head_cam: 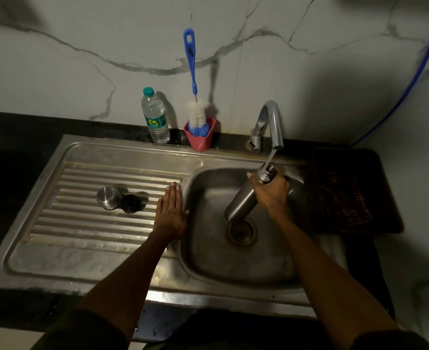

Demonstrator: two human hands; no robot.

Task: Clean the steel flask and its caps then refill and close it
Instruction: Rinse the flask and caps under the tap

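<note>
Over the sink basin (pixel 233 269), on the right of the scene, your right hand (pixel 271 190) is wrapped around the neck of the steel flask (pixel 241 202), holding it tilted with its open mouth up under the tap (pixel 271 122) and its base low, just above the drain (pixel 242 232). A thin stream of water (pixel 270 160) runs from the spout into the mouth. Your left hand (pixel 170 210) lies flat, fingers straight and together, on the ribbed drainboard (pixel 82 223) right at the basin's left edge, holding nothing. Further left on the ribs stand the steel cap (pixel 108 197) and the dark inner cap (pixel 131 203), touching each other. At the far edge of the worktop (pixel 19 137) stand a plastic water bottle (pixel 155 117) and a pink cup (pixel 200 137) holding a blue-handled bottle brush (pixel 192 61).
</note>
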